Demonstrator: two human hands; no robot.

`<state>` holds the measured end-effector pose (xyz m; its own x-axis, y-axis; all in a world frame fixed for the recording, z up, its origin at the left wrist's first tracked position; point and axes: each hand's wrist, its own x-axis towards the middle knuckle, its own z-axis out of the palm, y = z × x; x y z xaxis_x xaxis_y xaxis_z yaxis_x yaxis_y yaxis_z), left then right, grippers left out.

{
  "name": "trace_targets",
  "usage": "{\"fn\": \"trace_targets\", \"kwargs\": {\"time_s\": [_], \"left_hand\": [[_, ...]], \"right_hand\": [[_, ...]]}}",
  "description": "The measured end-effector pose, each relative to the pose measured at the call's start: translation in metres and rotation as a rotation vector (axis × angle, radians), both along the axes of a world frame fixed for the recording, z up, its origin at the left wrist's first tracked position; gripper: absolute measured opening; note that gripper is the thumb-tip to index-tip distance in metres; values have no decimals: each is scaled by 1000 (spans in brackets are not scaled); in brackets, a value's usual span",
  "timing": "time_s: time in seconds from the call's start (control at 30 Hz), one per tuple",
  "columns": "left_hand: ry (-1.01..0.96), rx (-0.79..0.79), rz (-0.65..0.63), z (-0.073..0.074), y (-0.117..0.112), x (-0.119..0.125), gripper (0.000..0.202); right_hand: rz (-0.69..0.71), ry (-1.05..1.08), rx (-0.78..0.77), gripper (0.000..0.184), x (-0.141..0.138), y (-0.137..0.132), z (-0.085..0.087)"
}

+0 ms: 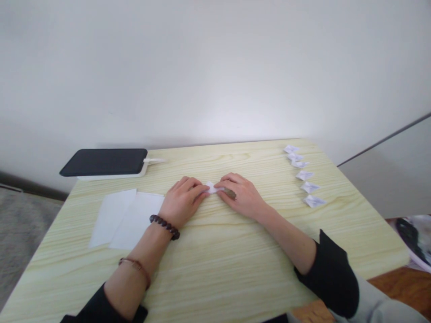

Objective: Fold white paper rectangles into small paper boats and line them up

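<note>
A small piece of folded white paper [212, 187] lies at the middle of the table, between my two hands. My left hand [183, 197], with a dark bead bracelet at the wrist, pinches the paper's left end between thumb and fingers. At the right end, the thumb and fingers of my right hand [241, 195] are closed on the same paper. My fingertips cover both ends, so its full shape is hidden.
White paper sheets [114, 215] lie by my left forearm. Behind them a black phone [106, 161] rests on a white base with a cable [155, 160]. Several folded paper pieces [309, 187] form a row at right. A white wall [215, 72] borders the table's [218, 269] back edge.
</note>
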<state>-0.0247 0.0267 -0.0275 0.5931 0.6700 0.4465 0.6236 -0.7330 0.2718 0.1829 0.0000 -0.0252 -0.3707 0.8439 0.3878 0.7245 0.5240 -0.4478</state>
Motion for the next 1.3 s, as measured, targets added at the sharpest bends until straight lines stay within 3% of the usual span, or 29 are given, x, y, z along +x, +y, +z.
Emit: {"fn": "trace_targets", "kwargs": {"time_s": [0.47, 0.77, 1.13, 1.23, 1.3], "left_hand": [[-124, 94, -73, 11, -4, 5, 10], [-153, 178, -55, 12, -7, 8, 10], [-175, 289, 94, 14, -1, -2, 8], [-191, 264, 117, 13, 1, -6, 8], [-200, 222, 96, 13, 0, -5, 7]], "right_hand": [[31, 55, 133, 22, -1, 0, 4], [108, 22, 121, 22, -6, -3, 7], [-77, 142, 135, 20, 4, 1, 6], [-162, 233, 168, 19, 8, 4, 3], [-143, 240, 155, 18, 8, 4, 2]]}}
